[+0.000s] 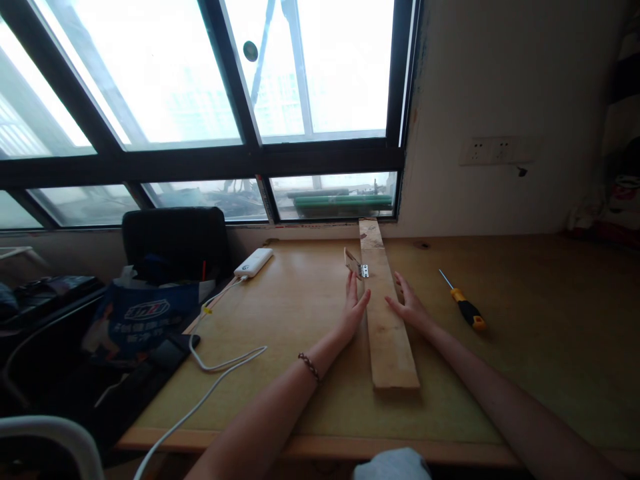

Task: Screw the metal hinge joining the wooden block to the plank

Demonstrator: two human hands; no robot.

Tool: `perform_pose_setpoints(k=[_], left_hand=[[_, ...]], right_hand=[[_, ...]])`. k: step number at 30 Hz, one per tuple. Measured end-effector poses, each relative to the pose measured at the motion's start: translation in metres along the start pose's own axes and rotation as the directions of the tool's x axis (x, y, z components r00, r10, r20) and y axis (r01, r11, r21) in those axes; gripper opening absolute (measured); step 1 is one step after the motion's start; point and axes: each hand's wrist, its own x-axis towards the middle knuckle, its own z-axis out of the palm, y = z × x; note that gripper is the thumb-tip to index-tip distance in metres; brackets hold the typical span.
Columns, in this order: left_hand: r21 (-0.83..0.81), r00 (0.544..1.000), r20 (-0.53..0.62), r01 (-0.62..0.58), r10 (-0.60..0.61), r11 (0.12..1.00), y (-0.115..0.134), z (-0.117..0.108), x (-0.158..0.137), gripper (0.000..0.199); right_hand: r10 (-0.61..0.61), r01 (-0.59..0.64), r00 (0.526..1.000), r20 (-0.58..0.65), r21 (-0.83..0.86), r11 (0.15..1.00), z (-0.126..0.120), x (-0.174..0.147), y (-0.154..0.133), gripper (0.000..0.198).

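A long wooden plank (391, 340) lies lengthwise on the table, its far end by the window sill. Fixed on it is a metal hinge (365, 271), with a small wooden piece (353, 261) raised at a slant on its left side. Along the plank's left edge is my left hand (354, 312), fingers stretched forward close to the hinge and thumb at the board's edge. My right hand (411, 309) flanks the opposite edge, fingers spread and thumb tip at the wood. Neither hand is closed. A screwdriver (466, 309) with a yellow and black handle rests to the right.
A white power bank (254, 263) sits at the table's left edge, its white cable (220, 368) looping over the tabletop. Beyond that edge stand a black chair (175, 240) and a blue bag (145, 320). Wall sockets (493, 151) are at the back right.
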Motion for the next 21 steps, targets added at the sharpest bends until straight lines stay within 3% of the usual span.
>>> perform_pose_setpoints(k=[6, 9, 13, 21], left_hand=[[-0.298, 0.978, -0.085, 0.160, -0.193, 0.941, -0.004, 0.001, 0.000, 0.056], [-0.472, 0.948, -0.127, 0.200, -0.291, 0.859, 0.001, 0.004, 0.000, 0.046], [-0.665, 0.918, -0.097, 0.228, -0.385, 0.712, 0.010, 0.007, 0.000, 0.042], [-0.768, 0.873, -0.061, 0.269, -0.484, 0.581, 0.007, 0.003, 0.002, 0.024]], right_hand=[[0.025, -0.025, 1.000, 0.012, -0.009, 1.000, 0.000, 0.000, 0.002, 0.080], [0.036, -0.036, 0.999, 0.019, 0.006, 0.999, 0.000, 0.000, 0.004, 0.080], [0.034, -0.035, 0.999, 0.020, 0.015, 0.999, 0.000, 0.000, 0.003, 0.079], [0.034, -0.036, 0.999, 0.027, 0.077, 0.996, 0.002, 0.002, 0.008, 0.079]])
